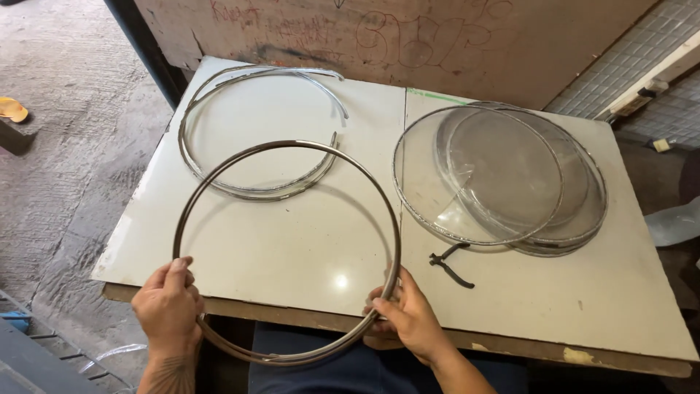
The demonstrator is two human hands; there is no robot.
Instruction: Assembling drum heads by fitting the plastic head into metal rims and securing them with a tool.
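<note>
A large dark metal hoop [292,144] is held above the near edge of a white tabletop [510,292]. My left hand [169,303] grips its lower left side. My right hand [408,314] grips its lower right side, fingers pinched around the rim. The hoop's near arc hangs past the table edge over my lap.
Several open metal hoop strips [251,191] lie stacked at the back left of the table. A pile of clear round drumhead-like discs [503,175] lies on the right. Small black pliers [448,264] lie near my right hand. A scribbled wooden board [437,36] stands behind.
</note>
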